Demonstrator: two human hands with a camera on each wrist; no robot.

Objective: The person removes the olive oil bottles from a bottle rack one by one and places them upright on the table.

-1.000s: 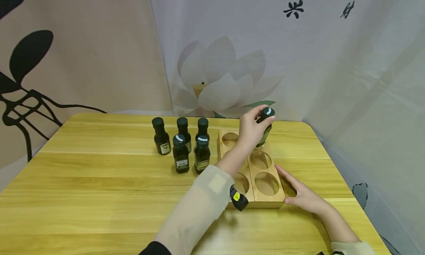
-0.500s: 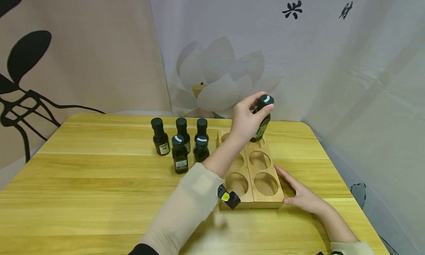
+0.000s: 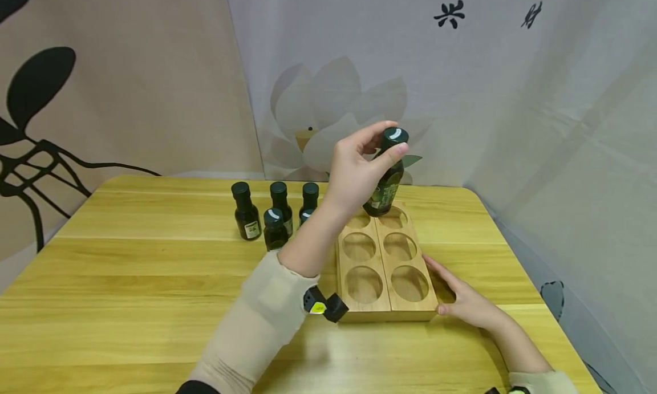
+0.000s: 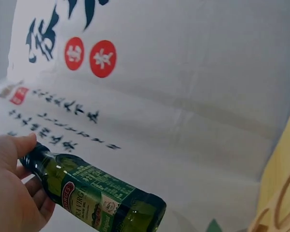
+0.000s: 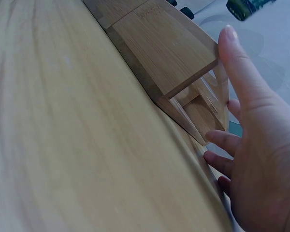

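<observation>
My left hand (image 3: 354, 169) grips a dark green olive oil bottle (image 3: 386, 189) by its neck, just below the cap, thumb on one side and fingers on the other. The bottle hangs tilted over the far end of a wooden bottle rack (image 3: 364, 316) with two columns of round holes. In the left wrist view the bottle's (image 4: 94, 195) green label shows. My right hand (image 3: 467, 303) rests at the rack's right side, thumb near the front corner. In the right wrist view that hand (image 5: 268, 130) has its fingers spread along the rack's side (image 5: 169, 48).
Several similar bottles (image 3: 247, 216) stand on the wooden table (image 3: 128, 280) left of the rack, one in front (image 3: 275, 234) partly covered by my left forearm. A printed cloth backdrop (image 3: 359, 69) hangs right behind the table.
My left hand has lifted the bottle up from the rack's far right hole and carried it leftward. My right hand stays at the rack's side.
</observation>
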